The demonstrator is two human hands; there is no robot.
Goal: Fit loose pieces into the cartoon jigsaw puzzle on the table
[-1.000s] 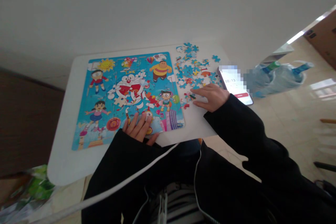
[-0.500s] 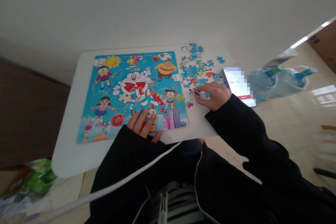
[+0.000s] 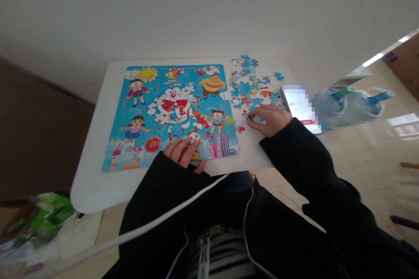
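Note:
A cartoon jigsaw puzzle (image 3: 135, 114) lies flat on the white table, largely blue, with bare patches around the central cat figure. My left hand (image 3: 182, 151) rests on its near edge, fingers stretched out and lying flat, partly covering a white-faced figure. Right of the board, my right hand (image 3: 272, 120) pinches a small dark-looking puzzle piece (image 3: 251, 117) between thumb and fingertips, low over the table. A heap of loose puzzle pieces (image 3: 244, 88) spreads just beyond that hand. One reddish piece (image 3: 241, 129) lies between the hand and the board.
A phone (image 3: 299, 107) with a timer on its screen lies at the table's right side. Beyond it stand large clear plastic bottles (image 3: 353, 109). A wall borders the table (image 3: 91, 174) at the back. A white cable (image 3: 157, 222) crosses in front of my body.
The whole view has shifted slightly, so the board and table appear further right. My right hand stays by the loose pieces, still pinching. My left hand keeps its place on the board.

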